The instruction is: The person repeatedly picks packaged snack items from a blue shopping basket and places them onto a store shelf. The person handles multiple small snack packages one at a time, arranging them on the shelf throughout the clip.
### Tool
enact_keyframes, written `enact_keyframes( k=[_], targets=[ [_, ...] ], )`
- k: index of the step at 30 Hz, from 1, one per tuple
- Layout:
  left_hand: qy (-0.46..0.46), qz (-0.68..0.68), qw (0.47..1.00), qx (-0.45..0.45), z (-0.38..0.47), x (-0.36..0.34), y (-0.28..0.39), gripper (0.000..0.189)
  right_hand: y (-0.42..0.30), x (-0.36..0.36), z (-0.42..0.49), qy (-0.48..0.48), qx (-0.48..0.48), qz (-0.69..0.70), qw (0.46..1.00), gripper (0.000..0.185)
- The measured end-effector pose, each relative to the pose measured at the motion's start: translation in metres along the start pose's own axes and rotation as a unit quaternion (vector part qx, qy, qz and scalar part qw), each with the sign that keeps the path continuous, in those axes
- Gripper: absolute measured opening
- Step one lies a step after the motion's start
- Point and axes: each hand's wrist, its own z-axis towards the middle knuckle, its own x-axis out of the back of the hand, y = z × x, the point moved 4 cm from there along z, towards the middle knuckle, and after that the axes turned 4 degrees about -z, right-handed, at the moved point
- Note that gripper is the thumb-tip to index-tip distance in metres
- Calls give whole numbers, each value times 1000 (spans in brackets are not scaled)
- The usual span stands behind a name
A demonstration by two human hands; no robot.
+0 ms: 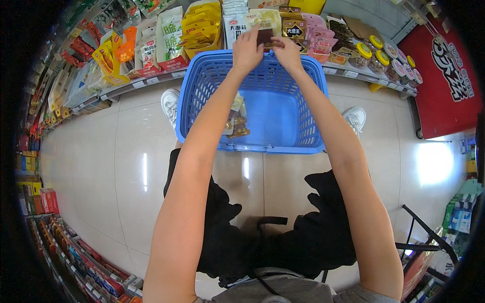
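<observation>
Both my hands are above the far rim of a blue plastic shopping basket (265,147), at the front of a snack shelf. My right hand (288,53) pinches the edge of a dark brown snack packet (265,36). My left hand (248,51) is at the other side of that packet, its fingers reaching over a pale yellow packet (269,19) behind; whether it grips either one is hard to see. Inside the basket, several small brown-and-cream snack packets (238,123) lie at the left, partly hidden by my left forearm.
Along the shelf are white packets (233,30), a box of yellow packets (201,26), pink packets (320,39) and yellow-lidded jars (362,53). A red display panel (443,83) stands right. My white shoes (354,117) flank the basket on the tiled floor (91,159).
</observation>
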Motion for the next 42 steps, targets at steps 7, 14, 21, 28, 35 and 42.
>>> enact_keyframes(
  k=[7,14,21,28,35,42],
  targets=[
    [-30,123,992,-26,-19,-12,10,44,-18,-14,-7,-125,36,-297,946,28],
    [-102,180,950,-235,-48,12,35,33,-32,2,-36,71,197,-278,937,34],
    [-506,296,809,-38,-147,1,-57,47,-66,-47,-101,-308,347,-325,824,34],
    [-597,224,754,154,-182,-14,-86,93,-14,-107,-157,-588,65,-394,703,33],
    [-610,204,729,234,-186,-27,-91,121,-14,-108,-176,-614,34,-380,691,30],
    [-548,182,748,327,-189,-33,-99,130,0,-106,-186,-616,26,-371,694,34]
  ],
)
